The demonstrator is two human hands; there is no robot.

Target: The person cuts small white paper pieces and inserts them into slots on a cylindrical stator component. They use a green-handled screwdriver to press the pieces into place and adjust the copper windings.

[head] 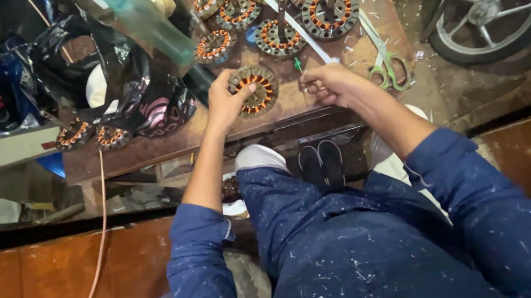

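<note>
My left hand (226, 100) grips a round motor stator with copper windings (259, 90) and holds it flat near the front edge of a worn wooden table (146, 152). My right hand (331, 83) is closed, pinching a long white strip (298, 29) that runs up and to the left across the table. A small green-handled tool (298, 65) lies between the two hands. Both forearms come out of rolled blue sleeves.
Several more stators (279, 37) lie at the back of the table, and two (94, 134) lie at its left front. Green-handled scissors (386, 65) lie to the right. A green bottle (148, 22) and black bags stand at the left. A motorcycle wheel (492, 6) is at the far right.
</note>
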